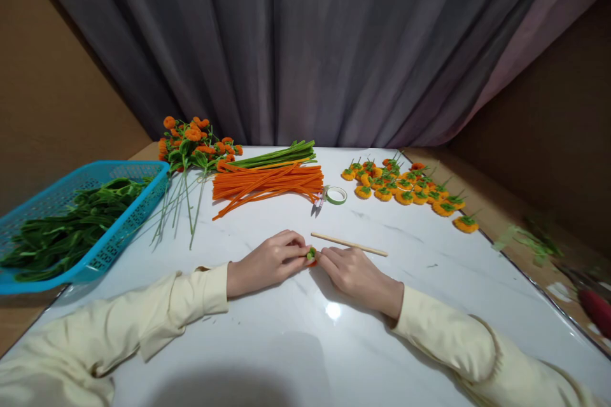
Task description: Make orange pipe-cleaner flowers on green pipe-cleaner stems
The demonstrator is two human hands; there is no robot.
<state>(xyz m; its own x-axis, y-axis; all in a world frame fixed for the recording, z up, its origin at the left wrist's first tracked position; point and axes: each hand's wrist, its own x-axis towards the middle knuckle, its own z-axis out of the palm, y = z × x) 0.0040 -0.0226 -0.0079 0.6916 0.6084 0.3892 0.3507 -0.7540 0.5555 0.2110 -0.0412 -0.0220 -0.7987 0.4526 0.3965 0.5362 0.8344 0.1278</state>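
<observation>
My left hand [272, 261] and my right hand [356, 275] meet over the middle of the white table [248, 350]. Between their pinched fingertips is a small pipe-cleaner flower head [311, 254], green on top with a bit of orange below. Most of it is hidden by my fingers. Just beyond my right hand lies a thin wooden stick [351, 244]. Farther back are a bundle of orange pipe cleaners [267, 183], small scissors [317, 205] and a roll of green tape [337, 195].
At left stands a blue basket [119, 222] of green leaves [81, 216]. Stemmed orange flowers [195, 140] and green pipe cleaners [281, 155] lie at the back. Several orange-yellow flower heads [405, 194] sit at right. Past the right edge are green scraps [529, 241] and a red-handled tool [594, 308].
</observation>
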